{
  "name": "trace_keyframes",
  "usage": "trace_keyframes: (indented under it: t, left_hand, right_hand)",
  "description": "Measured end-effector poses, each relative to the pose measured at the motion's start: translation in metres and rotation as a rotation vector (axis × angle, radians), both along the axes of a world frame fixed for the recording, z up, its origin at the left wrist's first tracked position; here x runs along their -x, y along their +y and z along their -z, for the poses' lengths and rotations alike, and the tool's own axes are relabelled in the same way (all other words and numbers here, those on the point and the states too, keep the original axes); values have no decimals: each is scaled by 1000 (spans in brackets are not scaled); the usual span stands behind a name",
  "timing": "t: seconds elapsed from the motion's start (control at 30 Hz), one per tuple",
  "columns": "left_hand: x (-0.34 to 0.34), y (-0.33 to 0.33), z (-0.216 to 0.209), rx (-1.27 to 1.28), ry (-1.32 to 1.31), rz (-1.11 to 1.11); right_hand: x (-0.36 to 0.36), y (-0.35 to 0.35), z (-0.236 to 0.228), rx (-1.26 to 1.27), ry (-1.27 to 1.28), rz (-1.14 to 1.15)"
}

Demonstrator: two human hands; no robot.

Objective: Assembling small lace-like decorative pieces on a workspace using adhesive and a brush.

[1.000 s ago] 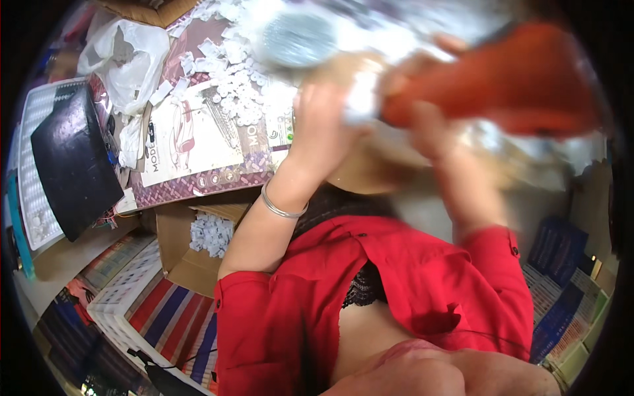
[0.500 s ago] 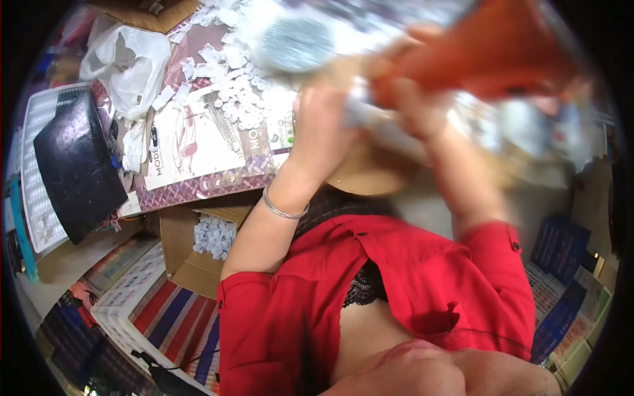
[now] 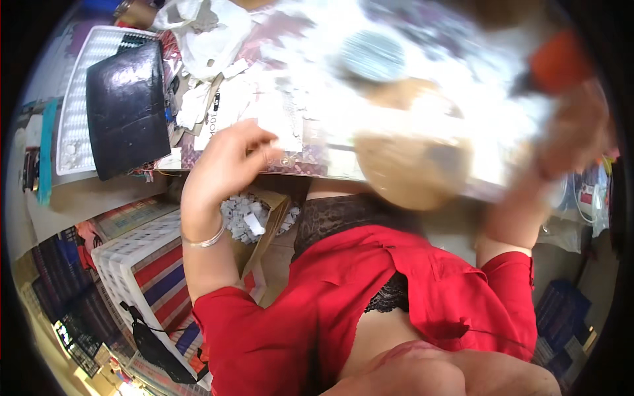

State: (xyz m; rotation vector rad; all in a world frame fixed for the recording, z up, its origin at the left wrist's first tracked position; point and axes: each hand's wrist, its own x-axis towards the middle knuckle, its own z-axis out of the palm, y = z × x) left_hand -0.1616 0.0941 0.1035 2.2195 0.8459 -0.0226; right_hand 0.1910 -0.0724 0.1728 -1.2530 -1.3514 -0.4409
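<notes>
My left hand (image 3: pixel 231 158) is raised over the near left edge of the table, above a cardboard box (image 3: pixel 272 198) of small white-grey parts (image 3: pixel 241 214). Its fingers are bent but apart, and nothing shows between them. One brighter white piece (image 3: pixel 253 224) is below the hand; whether it falls or lies on the heap I cannot tell. At the far right, my right hand (image 3: pixel 574 129) is smeared by motion around an orange-red tool (image 3: pixel 561 63) with a dark tip pointing left. A round tan board (image 3: pixel 409 178) juts over the table's front edge.
A round grey-blue wrapped bundle (image 3: pixel 373 56) stands behind the board. To the left are a white slotted tray (image 3: pixel 76 125), a black curved sheet (image 3: pixel 129 109) and a white plastic bag (image 3: pixel 208 33). Striped stacked goods (image 3: pixel 165 277) stand low left; clear bags (image 3: pixel 584 198) hang right.
My hands have moved apart: the left swung left and down from the board to above the box, the right went right with the orange-red tool. The view has shifted too.
</notes>
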Motion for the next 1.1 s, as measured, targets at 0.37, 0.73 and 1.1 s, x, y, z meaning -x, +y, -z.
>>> trace_keyframes:
  t: [0.37,0.73,1.1]
  left_hand:
    - [-47,65,92,-794,-129,-379]
    - [-84,-82,65,-275,-460,-72]
    - [-147,-86,79,-398,-426,155]
  right_hand:
    - [149,173,124,829,-334,-11]
    - [73,38,98,805,-87,-239]
    - [1,-1,141,802,-157,225]
